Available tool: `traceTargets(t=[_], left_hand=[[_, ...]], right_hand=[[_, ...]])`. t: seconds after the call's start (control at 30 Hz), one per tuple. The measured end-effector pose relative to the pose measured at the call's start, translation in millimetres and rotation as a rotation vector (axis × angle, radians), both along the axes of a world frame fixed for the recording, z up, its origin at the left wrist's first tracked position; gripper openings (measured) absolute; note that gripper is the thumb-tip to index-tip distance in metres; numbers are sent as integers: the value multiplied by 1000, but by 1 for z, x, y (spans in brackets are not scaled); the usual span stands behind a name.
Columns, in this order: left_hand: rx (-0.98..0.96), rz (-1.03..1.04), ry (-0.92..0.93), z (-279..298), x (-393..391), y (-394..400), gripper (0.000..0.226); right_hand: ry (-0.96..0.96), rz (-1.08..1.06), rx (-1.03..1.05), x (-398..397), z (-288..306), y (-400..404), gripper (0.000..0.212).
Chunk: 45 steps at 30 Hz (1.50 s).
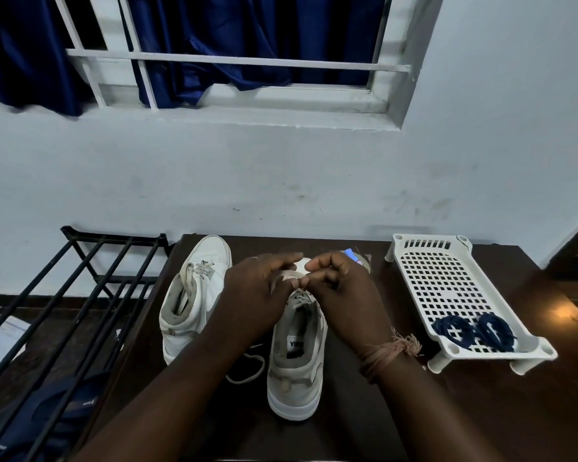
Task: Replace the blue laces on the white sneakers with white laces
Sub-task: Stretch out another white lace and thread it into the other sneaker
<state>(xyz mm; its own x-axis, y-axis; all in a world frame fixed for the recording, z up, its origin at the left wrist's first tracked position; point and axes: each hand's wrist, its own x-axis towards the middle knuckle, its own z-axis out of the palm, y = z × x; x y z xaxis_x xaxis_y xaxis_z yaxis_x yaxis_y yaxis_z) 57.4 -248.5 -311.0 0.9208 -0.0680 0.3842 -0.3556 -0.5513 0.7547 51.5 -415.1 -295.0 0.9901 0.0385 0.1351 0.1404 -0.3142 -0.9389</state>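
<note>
Both hands (257,288) (344,288) are pinched together on the white lace (289,273) above the near sneaker (296,358). Slack trailing below the left grip could snag, or an eyelet be skipped unseen. Blue laces (472,330) lie right, removed.

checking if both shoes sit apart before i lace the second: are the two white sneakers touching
Apart. The head view shows a strip of dark table between the left sneaker and the right sneaker.

Glossy dark wooden table (481,411); perforated plastic tray (447,285)
</note>
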Motion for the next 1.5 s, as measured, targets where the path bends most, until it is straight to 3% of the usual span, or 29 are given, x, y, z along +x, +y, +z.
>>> traceTargets(t=[0.1,0.2,0.3,0.4,0.47,0.6,0.77,1.0,1.17,1.27,1.5], left_hand=[[77,-71,-56,0,-1,-2,29],[51,16,13,-1,-2,-2,20],[88,47,94,-2,-1,-6,15],[199,-4,95,-6,-2,-9,10],[238,-10,115,-9,-3,-9,8],[398,8,117,-15,0,-10,29],[563,26,130,-17,-4,-15,37],[548,68,109,-24,-5,-15,31],[521,133,106,-26,-8,-20,25],[519,176,117,-26,-10,-21,26],[418,169,121,-19,-14,-23,11]], right_hand=[[0,-15,-33,2,-2,-2,12],[47,-92,-125,4,-5,-5,18],[233,-87,-261,3,-8,-9,32],[500,-48,-120,2,-10,-11,44],[609,-55,-58,5,-13,-14,32],[681,-49,-11,10,-21,-18,16],[674,-40,-4,13,-27,-18,15],[643,-62,10,10,-25,-15,17],[734,-88,97,11,-20,-12,32],[812,-56,215,10,-16,-13,26],[759,-23,97,9,-24,-14,18]])
